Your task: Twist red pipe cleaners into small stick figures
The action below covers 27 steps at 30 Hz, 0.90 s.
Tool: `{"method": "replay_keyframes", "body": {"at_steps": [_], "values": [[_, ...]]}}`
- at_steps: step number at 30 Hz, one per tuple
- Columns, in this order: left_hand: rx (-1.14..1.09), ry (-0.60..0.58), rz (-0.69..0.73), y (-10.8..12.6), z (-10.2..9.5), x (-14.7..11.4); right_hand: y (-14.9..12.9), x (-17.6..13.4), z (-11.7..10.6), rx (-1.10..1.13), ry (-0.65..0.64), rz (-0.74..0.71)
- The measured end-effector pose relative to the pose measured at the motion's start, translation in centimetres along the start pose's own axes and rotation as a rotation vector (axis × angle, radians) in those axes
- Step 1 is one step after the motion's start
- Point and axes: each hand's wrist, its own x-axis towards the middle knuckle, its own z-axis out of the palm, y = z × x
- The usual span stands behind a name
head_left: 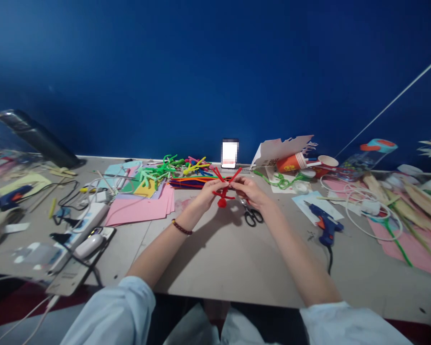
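Note:
A small red figure twisted from pipe cleaners [222, 202] is held up above the middle of the table, its loose ends spreading upward in a V. My left hand [213, 189] pinches it from the left side. From the right, my right hand [247, 188] grips it with closed fingertips, close to the other hand. Black-handled scissors [253, 216] lie on the table just below my right hand. Behind the hands rests a bundle of coloured pipe cleaners [190, 183]. A phone [230, 154] with a lit screen stands upright against the blue wall.
Pink paper sheets [140, 209] and green twisted pipe cleaners [158, 170] lie to the left, near a power strip [82, 230]. On the right are a blue glue gun [326, 224], an orange paper cup [291, 163] and a coiled white cable [375, 236]. A dark bottle [39, 136] leans at far left.

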Motion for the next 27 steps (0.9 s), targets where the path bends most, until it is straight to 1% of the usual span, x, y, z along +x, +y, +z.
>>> {"method": "replay_keyframes", "body": {"at_steps": [4, 8, 11, 15, 18, 20, 21, 24, 25, 26, 27], "values": [[-0.098, -0.097, -0.086, 0.1, 0.0, 0.1, 0.1, 0.1, -0.3, 0.028, -0.091, 0.027], [-0.165, -0.164, -0.215, 0.6, 0.2, -0.1, 0.1, 0.0, -0.2, 0.01, -0.07, 0.03], [-0.167, -0.155, -0.236, 0.7, 0.1, -0.3, -0.1, -0.2, 0.1, -0.01, -0.044, 0.008], [-0.127, -0.089, -0.194, 0.8, -0.3, -0.1, -0.4, -0.1, 0.0, -0.04, 0.019, -0.05], [-0.081, -0.08, -0.165, 1.1, -0.6, 0.2, -0.4, 0.0, -0.1, -0.062, 0.077, -0.081], [0.03, -0.072, -0.087, 1.2, -0.5, 0.2, -0.4, 0.1, -0.1, -0.067, 0.124, -0.099], [0.11, -0.034, -0.004, 1.2, -0.4, 0.2, -0.4, 0.2, -0.1, -0.071, 0.151, -0.107], [0.398, 0.165, 0.326, 1.0, 0.1, -0.1, -0.3, 0.3, 0.1, -0.082, 0.238, -0.104], [0.489, 0.215, 0.415, 0.9, 0.2, -0.3, -0.2, 0.4, 0.1, -0.081, 0.261, -0.096], [0.575, 0.239, 0.476, 0.8, 0.4, -0.4, -0.1, 0.4, 0.2, -0.077, 0.275, -0.087], [0.653, 0.24, 0.513, 0.7, 0.5, -0.6, 0.0, 0.5, 0.3, -0.073, 0.277, -0.077]]}}
